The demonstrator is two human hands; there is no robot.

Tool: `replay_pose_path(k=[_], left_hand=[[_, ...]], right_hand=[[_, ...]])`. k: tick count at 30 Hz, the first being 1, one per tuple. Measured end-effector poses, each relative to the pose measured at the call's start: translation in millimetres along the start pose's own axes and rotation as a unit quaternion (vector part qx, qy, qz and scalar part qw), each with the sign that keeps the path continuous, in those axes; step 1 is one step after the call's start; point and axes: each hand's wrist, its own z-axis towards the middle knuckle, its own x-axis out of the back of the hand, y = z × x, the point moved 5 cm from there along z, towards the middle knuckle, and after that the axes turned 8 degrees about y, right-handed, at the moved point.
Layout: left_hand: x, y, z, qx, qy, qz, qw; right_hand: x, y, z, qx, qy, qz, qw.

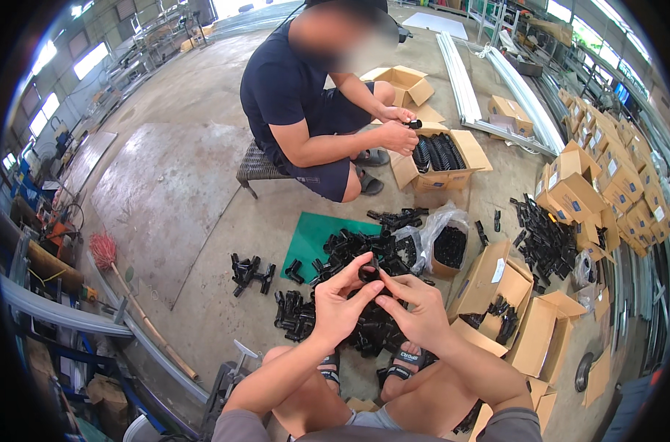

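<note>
Right of upper centre, a carton [442,180] holds rowed black fittings [439,152], a bag-lined box [444,270] below holds black pieces [449,246], and mid-frame left hand [341,300] and right hand [419,303] pinch a tubular fitting [369,273], round opening facing the camera, long axis unclear.

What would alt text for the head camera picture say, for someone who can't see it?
Two bare hands hold a black tubular part above a pile of similar black parts on a workshop floor. Opposite, a seated co-worker holds a black piece by an open carton; more cartons stand right.
</note>
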Motion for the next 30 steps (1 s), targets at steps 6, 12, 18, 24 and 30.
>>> replay_pose_path(k=[6,12,18,24,30], left_hand=[[2.8,-2.7,4.0,0.047,0.05,-0.063,0.996],[-2.8,-7.7,-0.7,0.118,0.006,-0.083,0.99],[1.2,-10.3,5.2,0.182,-0.001,-0.119,0.976],[2.2,-16.6,5.6,0.244,-0.011,-0.154,0.958],[2.6,-24.4,8.2,0.256,-0.043,-0.171,0.95]], right_hand=[[-14.7,14.9,0.8,-0.14,-0.008,0.185,0.973],[-16.9,28.9,-3.2,-0.17,0.004,0.212,0.962],[-8.9,13.3,5.3,-0.128,-0.071,0.123,0.982],[1.1,18.3,11.9,0.016,-0.089,-0.078,0.993],[2.3,28.7,15.3,0.017,-0.067,-0.035,0.997]])
